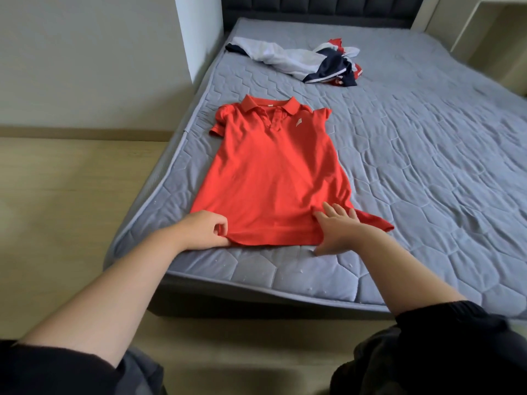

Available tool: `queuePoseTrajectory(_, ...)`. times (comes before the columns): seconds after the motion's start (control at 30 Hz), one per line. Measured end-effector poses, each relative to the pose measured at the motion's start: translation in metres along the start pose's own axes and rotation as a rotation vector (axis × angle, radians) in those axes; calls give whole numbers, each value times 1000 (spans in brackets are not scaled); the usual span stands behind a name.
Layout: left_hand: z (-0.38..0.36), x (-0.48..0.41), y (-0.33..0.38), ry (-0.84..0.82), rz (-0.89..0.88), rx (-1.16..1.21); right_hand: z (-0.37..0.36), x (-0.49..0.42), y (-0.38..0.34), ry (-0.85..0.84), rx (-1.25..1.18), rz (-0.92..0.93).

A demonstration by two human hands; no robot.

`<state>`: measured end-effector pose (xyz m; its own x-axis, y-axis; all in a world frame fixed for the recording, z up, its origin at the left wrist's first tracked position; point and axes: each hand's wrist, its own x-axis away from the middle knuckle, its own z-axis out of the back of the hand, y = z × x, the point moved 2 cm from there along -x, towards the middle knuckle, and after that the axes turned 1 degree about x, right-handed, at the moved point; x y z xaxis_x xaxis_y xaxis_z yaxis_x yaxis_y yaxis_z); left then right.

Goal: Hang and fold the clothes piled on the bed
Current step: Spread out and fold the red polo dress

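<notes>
Smoothing before folding looks in hand: the red short-sleeved polo shirt (271, 172) lies face-up on the grey quilted mattress (427, 166), collar at 12 o'clock, left hand (204, 229) pinching its hem at 7 o'clock, right hand (338, 228) pressing spread-fingered at 5 o'clock (rumpled corner there), so next, likely, a side folds inward.

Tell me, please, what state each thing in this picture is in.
Red shirt: spread flat, front up, unfolded, on the mattress.
Pile of clothes: crumpled, unfolded, farther up the mattress.
Left hand: pinches the shirt's hem at its left corner.
Right hand: fingers straight, presses the hem near its right corner.
</notes>
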<state>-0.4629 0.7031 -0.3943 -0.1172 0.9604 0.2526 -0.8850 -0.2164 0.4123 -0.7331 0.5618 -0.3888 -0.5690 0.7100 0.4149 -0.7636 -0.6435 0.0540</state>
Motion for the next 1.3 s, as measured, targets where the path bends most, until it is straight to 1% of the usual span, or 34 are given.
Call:
queuePoseTrajectory(0.1,1,-1,5,110,-14,94,2,1,-9,176,-161,108)
queuePoseTrajectory(0.17,1,-1,9,254,-31,107,5,0,-14,295,-215,166)
queuePoseTrajectory(0.23,3,0,11,431,-55,139,5,0,-18,355,-245,204)
queuePoseTrajectory(0.27,4,1,12,478,-75,144,4,0,-20,348,-282,218)
queuePoseTrajectory(0.3,4,1,12,480,-93,127,3,1,-22,320,-322,216)
queuePoseTrajectory(0.33,3,2,12,448,-97,88,0,2,-23,301,-328,206)
queuePoseTrajectory(0.37,1,3,12,403,-88,33,-4,2,-25,310,-283,192)
queuePoseTrajectory(0.43,-5,4,9,360,-77,-67,-7,1,-25,395,-105,133)
queuePoseTrajectory(0.47,-8,6,7,378,-84,-94,-7,1,-22,433,-49,83)
queuePoseTrajectory(0.53,-14,12,3,426,-74,-100,-6,2,-17,463,-56,40)
queuePoseTrajectory(0.6,-16,16,2,459,-46,-79,-11,3,-16,421,-123,99)
queuePoseTrajectory(0.67,-18,18,5,482,-38,-47,-17,5,-24,377,-135,174)
queuePoseTrajectory(0.7,-18,19,9,492,-44,-34,-20,6,-31,398,-101,193)
queuePoseTrajectory(0.8,-19,20,14,501,-72,-43,-21,8,-45,533,-14,209)
queuePoseTrajectory(0.9,-21,18,8,460,-44,-95,-16,9,-45,556,0,214)
queuePoseTrajectory(1.0,-25,17,-3,388,-6,-112,-16,9,-37,507,23,225)
queuePoseTrajectory(1.07,-27,17,-8,377,2,-89,-18,9,-33,472,10,215)
queuePoseTrajectory(1.17,-26,16,-12,427,68,-37,-18,6,-23,545,-16,116)
queuePoseTrajectory(1.3,-19,22,-27,524,190,-46,-19,9,18,603,-54,-191)
